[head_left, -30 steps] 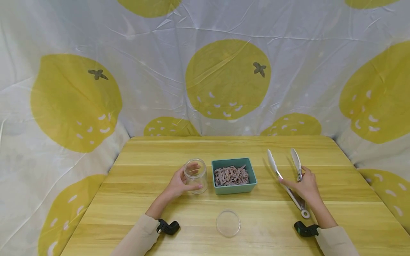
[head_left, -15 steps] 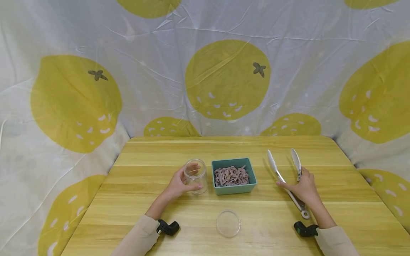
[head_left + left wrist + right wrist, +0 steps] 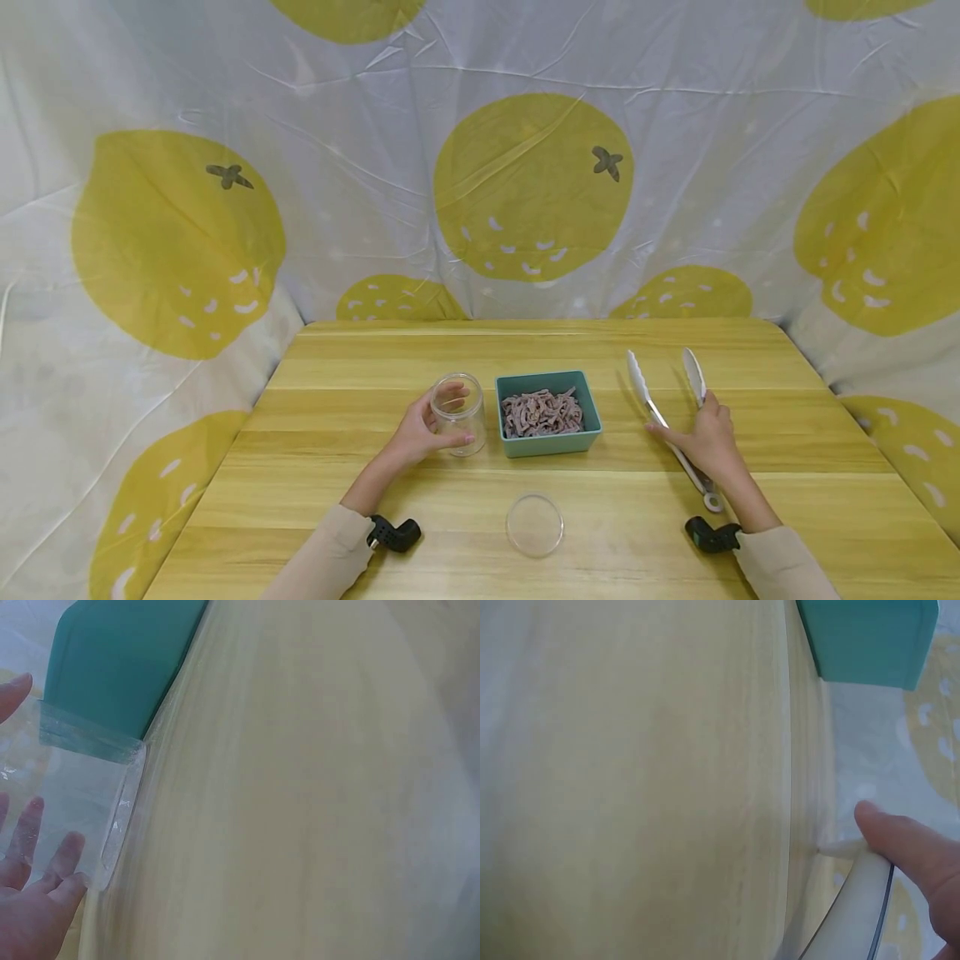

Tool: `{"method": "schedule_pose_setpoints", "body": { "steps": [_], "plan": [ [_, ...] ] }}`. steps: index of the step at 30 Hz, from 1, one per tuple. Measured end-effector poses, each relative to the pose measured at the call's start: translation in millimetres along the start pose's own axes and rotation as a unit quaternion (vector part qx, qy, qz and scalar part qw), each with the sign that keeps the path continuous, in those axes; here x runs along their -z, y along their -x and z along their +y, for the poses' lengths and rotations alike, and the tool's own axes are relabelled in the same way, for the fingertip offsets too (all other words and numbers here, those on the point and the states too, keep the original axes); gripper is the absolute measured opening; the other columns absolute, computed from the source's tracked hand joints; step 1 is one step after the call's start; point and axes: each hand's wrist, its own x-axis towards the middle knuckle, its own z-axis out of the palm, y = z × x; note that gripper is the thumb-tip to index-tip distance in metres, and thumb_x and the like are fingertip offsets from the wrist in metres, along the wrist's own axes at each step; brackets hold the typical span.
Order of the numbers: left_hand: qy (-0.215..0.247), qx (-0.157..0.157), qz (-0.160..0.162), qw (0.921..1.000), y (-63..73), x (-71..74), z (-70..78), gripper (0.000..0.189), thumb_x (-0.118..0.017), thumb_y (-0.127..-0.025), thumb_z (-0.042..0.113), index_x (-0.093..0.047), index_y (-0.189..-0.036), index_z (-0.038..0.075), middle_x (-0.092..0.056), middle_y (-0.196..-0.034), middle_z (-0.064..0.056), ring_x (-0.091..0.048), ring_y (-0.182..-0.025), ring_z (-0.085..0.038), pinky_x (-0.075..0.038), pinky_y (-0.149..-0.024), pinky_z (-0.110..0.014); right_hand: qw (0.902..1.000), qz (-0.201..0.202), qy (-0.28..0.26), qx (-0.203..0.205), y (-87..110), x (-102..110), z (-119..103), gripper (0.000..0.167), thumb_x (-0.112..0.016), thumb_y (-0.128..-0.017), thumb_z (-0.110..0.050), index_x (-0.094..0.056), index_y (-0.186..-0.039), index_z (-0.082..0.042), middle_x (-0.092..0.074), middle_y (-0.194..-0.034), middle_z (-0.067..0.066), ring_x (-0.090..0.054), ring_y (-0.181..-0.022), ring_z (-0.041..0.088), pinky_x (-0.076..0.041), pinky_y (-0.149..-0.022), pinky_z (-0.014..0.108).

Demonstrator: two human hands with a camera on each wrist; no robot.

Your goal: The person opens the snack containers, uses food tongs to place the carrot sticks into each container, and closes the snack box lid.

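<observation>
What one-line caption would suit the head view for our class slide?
Left fingers hold a clear cylindrical jar, right fingers grip silver metal tongs, a teal rectangular box of brownish strips between.

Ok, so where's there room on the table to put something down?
The table is bare left of the left hand, behind the teal box toward the far edge, and between the clear round lid and the tongs in the right hand. It's tightest where the left hand holds the clear jar close beside the box.

It looks like a makeshift booth: fruit-print cloth (image 3: pixel 360 200) (rather creased) hangs around a wooden table (image 3: pixel 622 517) on three sides.
</observation>
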Motion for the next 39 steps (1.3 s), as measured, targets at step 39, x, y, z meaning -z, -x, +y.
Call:
{"method": "schedule_pose_setpoints", "body": {
  "steps": [39],
  "plan": [
    [0.013,-0.009,0.001,0.9999,-1.2,1.2,-5.5,0.078,-0.082,-0.075,-0.010,-0.043,-0.142,-0.005,-0.047,-0.142,-0.029,-0.041,-0.133,-0.049,-0.028,-0.113,-0.056,0.9855,0.096,-0.045,0.132,11.4,27.5,-23.3,0.086,-0.082,-0.085,-0.032,-0.040,-0.148,0.007,-0.049,-0.088,0.015,-0.040,-0.070,0.020,-0.035,-0.053,0.028]
  ]
}}
